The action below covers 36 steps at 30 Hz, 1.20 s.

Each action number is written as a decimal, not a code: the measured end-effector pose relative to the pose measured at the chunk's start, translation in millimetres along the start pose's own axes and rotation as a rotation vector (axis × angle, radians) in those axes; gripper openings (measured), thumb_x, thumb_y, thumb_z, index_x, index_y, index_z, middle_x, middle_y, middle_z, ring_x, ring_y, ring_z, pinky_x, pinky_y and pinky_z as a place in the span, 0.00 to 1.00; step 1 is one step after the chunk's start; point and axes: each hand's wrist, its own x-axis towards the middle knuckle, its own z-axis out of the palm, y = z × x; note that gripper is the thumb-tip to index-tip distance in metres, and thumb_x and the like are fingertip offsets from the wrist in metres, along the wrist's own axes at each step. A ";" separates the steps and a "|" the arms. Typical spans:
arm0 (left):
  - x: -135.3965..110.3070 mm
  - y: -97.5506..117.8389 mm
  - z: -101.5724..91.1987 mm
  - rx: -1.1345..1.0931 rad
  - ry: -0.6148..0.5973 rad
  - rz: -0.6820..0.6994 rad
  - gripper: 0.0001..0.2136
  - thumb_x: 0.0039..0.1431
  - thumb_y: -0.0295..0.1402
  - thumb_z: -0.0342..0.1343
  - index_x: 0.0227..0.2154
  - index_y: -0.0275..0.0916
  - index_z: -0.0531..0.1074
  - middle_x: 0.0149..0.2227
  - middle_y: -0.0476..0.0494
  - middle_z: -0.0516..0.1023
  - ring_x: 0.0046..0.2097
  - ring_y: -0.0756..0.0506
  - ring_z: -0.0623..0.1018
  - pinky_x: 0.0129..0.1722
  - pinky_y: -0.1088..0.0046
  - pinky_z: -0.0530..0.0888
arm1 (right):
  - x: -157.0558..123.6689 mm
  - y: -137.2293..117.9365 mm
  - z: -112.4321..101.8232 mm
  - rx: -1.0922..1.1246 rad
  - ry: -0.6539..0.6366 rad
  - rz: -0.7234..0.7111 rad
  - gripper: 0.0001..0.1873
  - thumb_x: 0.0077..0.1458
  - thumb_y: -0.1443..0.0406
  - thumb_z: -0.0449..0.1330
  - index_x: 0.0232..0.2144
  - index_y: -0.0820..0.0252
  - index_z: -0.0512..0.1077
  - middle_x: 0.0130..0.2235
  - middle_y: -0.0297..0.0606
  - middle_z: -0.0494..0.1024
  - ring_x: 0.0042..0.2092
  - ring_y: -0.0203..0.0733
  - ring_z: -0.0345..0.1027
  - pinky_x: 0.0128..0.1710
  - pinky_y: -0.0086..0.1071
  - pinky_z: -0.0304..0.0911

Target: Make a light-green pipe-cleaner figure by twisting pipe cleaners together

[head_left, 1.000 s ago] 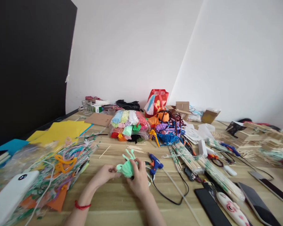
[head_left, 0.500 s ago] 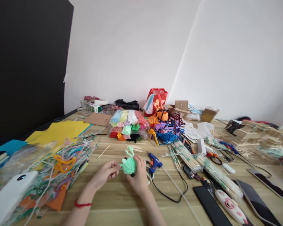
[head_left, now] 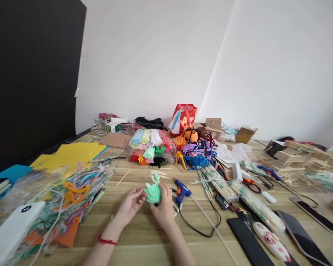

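Note:
A mint-green fuzzy pipe-cleaner figure point(head_left: 153, 193) with looped stalks on top is held upright just above the table. My right hand point(head_left: 164, 207) wraps round its right side, thumb below and fingers behind. On the other side, my left hand point(head_left: 131, 205) has its fingers curled, with thumb and forefinger pinched at the figure's left edge. Something dark shows under the figure, between it and my right thumb. Right of my right hand lies a blue glue gun point(head_left: 182, 191) with a black cord. A pale loop beside my right hand is partly hidden.
Clear bags of coloured pipe cleaners point(head_left: 151, 146) stand ahead. Loose wrapped pieces point(head_left: 72, 203) and a white power bank point(head_left: 13, 232) lie left. Bundles of wooden sticks point(head_left: 219, 181), a black phone-like slab point(head_left: 248, 242) and a pink-white case point(head_left: 270, 240) are right.
My left hand has shifted right and turned, with its palm showing more. The green figure has turned slightly and moved a little right in my right hand. The glue gun has stayed put.

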 end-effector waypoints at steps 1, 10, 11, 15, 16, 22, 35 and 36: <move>-0.5 1.9 -0.4 0.021 0.000 -0.002 0.04 0.53 0.21 0.54 0.26 0.33 0.70 0.24 0.42 0.76 0.23 0.54 0.73 0.22 0.84 0.69 | 0.1 0.3 -0.3 0.007 -0.001 0.003 0.33 0.37 0.72 0.59 0.49 0.57 0.60 0.46 0.43 0.65 0.49 0.49 0.59 0.47 0.42 0.61; -6.8 18.3 -8.5 0.307 -0.124 0.006 0.05 0.47 0.29 0.62 0.28 0.33 0.77 0.29 0.42 0.79 0.31 0.49 0.75 0.28 0.79 0.70 | 1.0 -0.8 -3.0 0.055 -0.007 0.049 0.32 0.37 0.72 0.59 0.48 0.56 0.60 0.45 0.41 0.66 0.47 0.48 0.61 0.47 0.40 0.60; -6.8 19.2 -9.6 0.333 -0.136 0.027 0.05 0.46 0.29 0.63 0.28 0.33 0.77 0.28 0.44 0.78 0.30 0.50 0.75 0.28 0.80 0.69 | 1.2 -1.1 -3.3 0.062 -0.014 0.046 0.31 0.37 0.72 0.59 0.48 0.56 0.60 0.45 0.41 0.66 0.47 0.48 0.60 0.47 0.40 0.60; -6.0 19.7 -10.8 0.398 -0.152 0.088 0.11 0.39 0.30 0.66 0.30 0.35 0.78 0.24 0.48 0.77 0.28 0.52 0.71 0.29 0.80 0.67 | 1.8 -2.5 -4.9 0.084 -0.034 0.034 0.30 0.38 0.71 0.60 0.47 0.56 0.60 0.44 0.41 0.66 0.47 0.47 0.61 0.47 0.40 0.60; -5.9 19.5 -10.4 0.411 -0.148 0.094 0.12 0.38 0.30 0.67 0.31 0.36 0.78 0.24 0.48 0.77 0.27 0.52 0.71 0.29 0.79 0.67 | 1.9 -3.0 -5.3 0.087 -0.035 0.036 0.30 0.38 0.71 0.60 0.47 0.56 0.60 0.44 0.41 0.66 0.46 0.47 0.61 0.47 0.40 0.60; -5.2 19.0 -6.6 0.605 -0.096 0.183 0.16 0.38 0.33 0.65 0.35 0.37 0.78 0.31 0.43 0.80 0.31 0.47 0.73 0.30 0.75 0.68 | 2.6 -5.0 -6.2 0.113 -0.044 0.055 0.29 0.39 0.69 0.62 0.47 0.56 0.61 0.43 0.40 0.68 0.45 0.47 0.62 0.45 0.39 0.61; -3.4 12.7 -4.1 0.615 -0.045 0.386 0.13 0.38 0.38 0.64 0.28 0.37 0.79 0.39 0.39 0.78 0.40 0.42 0.75 0.36 0.71 0.73 | 0.4 -7.4 -5.5 0.219 -0.097 0.073 0.30 0.39 0.67 0.63 0.47 0.56 0.62 0.43 0.39 0.69 0.44 0.47 0.64 0.45 0.38 0.61; -3.1 12.2 -3.9 0.606 -0.035 0.369 0.13 0.38 0.38 0.64 0.29 0.37 0.79 0.38 0.40 0.78 0.38 0.42 0.76 0.36 0.71 0.73 | 0.4 -7.2 -5.3 0.221 -0.094 0.076 0.30 0.39 0.67 0.63 0.47 0.56 0.62 0.43 0.39 0.69 0.45 0.47 0.63 0.46 0.39 0.61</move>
